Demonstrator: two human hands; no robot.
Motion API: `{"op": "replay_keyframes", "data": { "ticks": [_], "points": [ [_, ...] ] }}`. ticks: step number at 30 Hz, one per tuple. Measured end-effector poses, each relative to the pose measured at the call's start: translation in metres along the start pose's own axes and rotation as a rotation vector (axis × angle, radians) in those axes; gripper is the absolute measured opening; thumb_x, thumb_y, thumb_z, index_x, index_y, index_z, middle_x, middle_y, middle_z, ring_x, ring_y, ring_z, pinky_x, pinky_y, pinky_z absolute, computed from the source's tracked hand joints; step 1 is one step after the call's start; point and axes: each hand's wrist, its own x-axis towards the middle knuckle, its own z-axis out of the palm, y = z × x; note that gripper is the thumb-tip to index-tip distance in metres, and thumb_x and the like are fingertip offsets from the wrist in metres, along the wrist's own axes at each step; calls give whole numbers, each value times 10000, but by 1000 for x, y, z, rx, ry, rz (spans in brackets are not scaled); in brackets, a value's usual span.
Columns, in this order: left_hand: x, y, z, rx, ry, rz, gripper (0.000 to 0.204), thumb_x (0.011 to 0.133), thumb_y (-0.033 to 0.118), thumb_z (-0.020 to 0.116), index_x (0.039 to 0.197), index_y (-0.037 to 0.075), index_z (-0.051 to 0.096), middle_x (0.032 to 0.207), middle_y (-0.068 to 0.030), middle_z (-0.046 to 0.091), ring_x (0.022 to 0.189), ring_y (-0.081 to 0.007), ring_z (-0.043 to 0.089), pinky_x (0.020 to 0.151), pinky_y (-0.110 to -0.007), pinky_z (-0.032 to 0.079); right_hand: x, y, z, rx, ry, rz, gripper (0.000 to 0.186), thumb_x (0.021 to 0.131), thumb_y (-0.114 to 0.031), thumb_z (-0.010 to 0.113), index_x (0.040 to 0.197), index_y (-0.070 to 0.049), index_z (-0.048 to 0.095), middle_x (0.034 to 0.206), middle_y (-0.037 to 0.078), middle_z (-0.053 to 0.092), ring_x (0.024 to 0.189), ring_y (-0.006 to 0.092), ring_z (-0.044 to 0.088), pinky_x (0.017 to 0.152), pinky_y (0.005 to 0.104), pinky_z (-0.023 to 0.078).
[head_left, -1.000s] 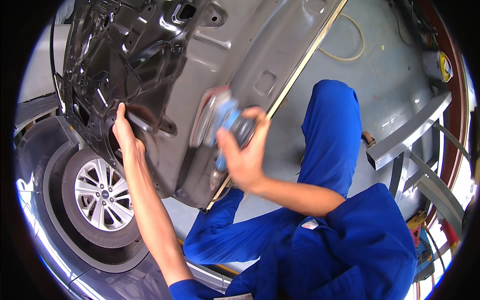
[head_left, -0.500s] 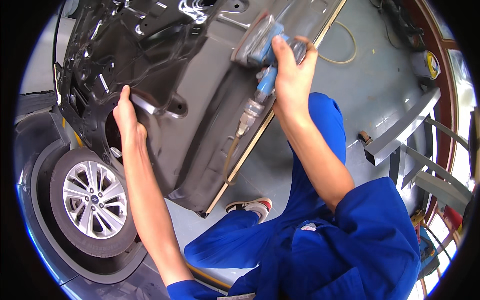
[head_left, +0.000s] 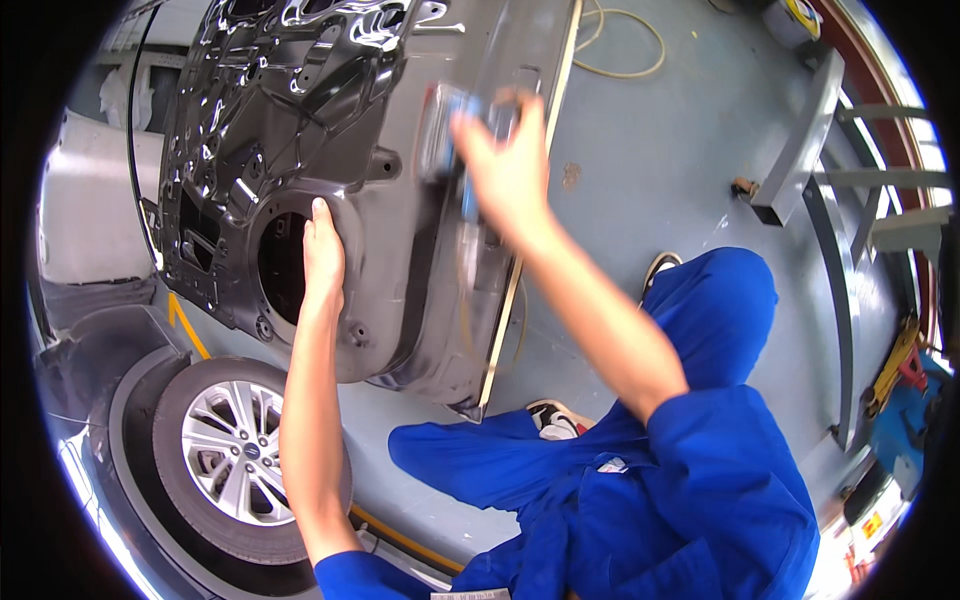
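Observation:
A dark grey car door [head_left: 385, 235] stands tilted before me, its inner side with pressed shapes and holes facing me. My left hand [head_left: 322, 262] is closed on the rim of the door's large round opening [head_left: 280, 262], with its fingers partly hidden. In my right hand [head_left: 508, 180] is a blue air sander with a boxy head [head_left: 440, 135], held over the flat strip by the door's right edge. Both hand and sander are smeared by motion. A thin hose [head_left: 466, 285] trails down from the sander's handle. Whether its pad touches the metal, I cannot tell.
A car's wheel [head_left: 240, 455] and dark wheel arch [head_left: 130, 400] stand at the lower left. Grey metal stands [head_left: 800, 150] rise on the right. A pale hose loop [head_left: 650, 60] lies on the grey floor beyond the door. My blue-clad knee [head_left: 715, 300] is close to the door's right edge.
The view has shifted, so the door looks more upright and its round opening shows more. The sander in my right hand has moved left in the picture, and my left hand keeps its hold.

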Motion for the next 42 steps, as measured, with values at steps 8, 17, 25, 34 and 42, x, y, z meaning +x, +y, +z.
{"op": "replay_keyframes", "data": {
  "ticks": [8, 17, 25, 34, 42],
  "points": [
    [6, 2, 8, -106, -11, 47, 669, 1041, 507, 336, 1358, -66, 475, 1324, -155, 574, 1201, -233, 560, 1039, -353, 424, 62, -2, -4, 13, 30, 10, 664, 767, -391, 735, 1285, -75, 467, 1189, 231, 562, 1099, 393, 595, 946, 467, 473],
    [8, -6, 8, -190, -31, 63, 617, 1048, 489, 348, 1344, -33, 491, 1292, -133, 589, 1156, -219, 583, 1014, -350, 449, 16, -9, -8, -7, -15, 2, 607, 778, -356, 736, 1248, -68, 480, 1144, 190, 548, 1046, 369, 613, 922, 454, 484],
    [3, -1, -6, -196, -28, -10, 589, 1054, 487, 318, 1308, -5, 518, 1215, -119, 630, 1079, -219, 633, 945, -364, 506, -60, 8, -13, 38, -121, 5, 545, 793, -290, 745, 1220, -87, 473, 1076, 159, 524, 932, 340, 624, 820, 448, 511],
    [9, -2, 9, -184, 9, -21, 573, 1045, 492, 344, 1276, 19, 569, 1214, -107, 641, 1058, -216, 635, 949, -359, 496, 37, -3, -9, 40, 62, -5, 557, 793, -303, 758, 1189, -13, 494, 1019, 167, 578, 971, 309, 605, 874, 392, 480],
    [3, 0, 7, -203, 11, -17, 551, 1050, 474, 345, 1283, 23, 559, 1228, -97, 632, 1074, -219, 624, 956, -363, 488, -109, 21, -14, 94, -86, 26, 557, 764, -241, 799, 1193, -54, 499, 1057, 103, 524, 724, 210, 540, 673, 372, 479]
  ]
}}
